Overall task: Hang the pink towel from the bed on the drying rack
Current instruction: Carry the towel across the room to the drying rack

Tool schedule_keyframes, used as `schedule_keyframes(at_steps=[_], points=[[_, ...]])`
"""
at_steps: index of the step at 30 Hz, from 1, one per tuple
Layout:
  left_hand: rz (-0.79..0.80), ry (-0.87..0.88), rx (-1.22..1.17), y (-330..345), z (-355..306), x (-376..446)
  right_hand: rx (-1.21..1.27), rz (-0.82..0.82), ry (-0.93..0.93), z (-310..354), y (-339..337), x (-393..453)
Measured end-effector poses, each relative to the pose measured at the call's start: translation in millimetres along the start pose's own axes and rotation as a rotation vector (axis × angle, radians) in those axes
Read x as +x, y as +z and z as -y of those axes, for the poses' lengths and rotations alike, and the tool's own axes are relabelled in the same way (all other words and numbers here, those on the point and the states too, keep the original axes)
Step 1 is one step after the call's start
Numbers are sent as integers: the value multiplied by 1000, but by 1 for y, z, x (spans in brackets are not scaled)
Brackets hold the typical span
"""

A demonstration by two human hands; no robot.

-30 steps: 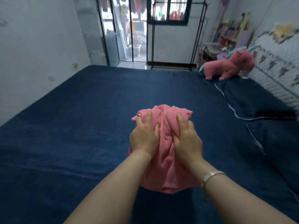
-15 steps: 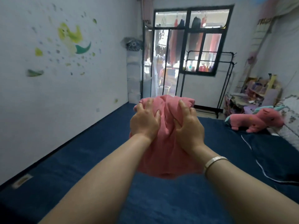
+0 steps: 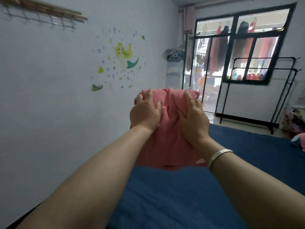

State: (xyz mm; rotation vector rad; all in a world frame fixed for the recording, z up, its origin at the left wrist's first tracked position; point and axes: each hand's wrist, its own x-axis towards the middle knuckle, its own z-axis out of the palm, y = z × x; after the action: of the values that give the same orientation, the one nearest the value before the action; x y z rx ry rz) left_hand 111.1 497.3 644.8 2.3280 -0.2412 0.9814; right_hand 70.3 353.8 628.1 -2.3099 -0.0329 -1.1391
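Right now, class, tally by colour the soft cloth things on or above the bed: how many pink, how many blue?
Pink: 2, the pink towel held by the left hand and right hand, and a plush toy at the right edge.
Blue: 1, the bed cover.
Total: 3

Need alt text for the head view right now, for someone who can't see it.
Both hands, left hand and right hand, grip a bunched pink towel held up above the blue bed. A black drying rack stands bare beyond the bed's far end, under the window.
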Motion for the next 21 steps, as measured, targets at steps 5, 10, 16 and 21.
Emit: schedule_keyframes(at_steps=[5,10,16,21], points=[[-23,-46,10,-28,80,30,52,6,-9,55,73,12],[-67,-63,13,-34,162,65,113,8,7,91,153,26],[-87,-77,38,-20,248,134,137,16,-11,119,253,73],[-69,-85,58,-9,310,213,163,-13,-3,147,337,134]])
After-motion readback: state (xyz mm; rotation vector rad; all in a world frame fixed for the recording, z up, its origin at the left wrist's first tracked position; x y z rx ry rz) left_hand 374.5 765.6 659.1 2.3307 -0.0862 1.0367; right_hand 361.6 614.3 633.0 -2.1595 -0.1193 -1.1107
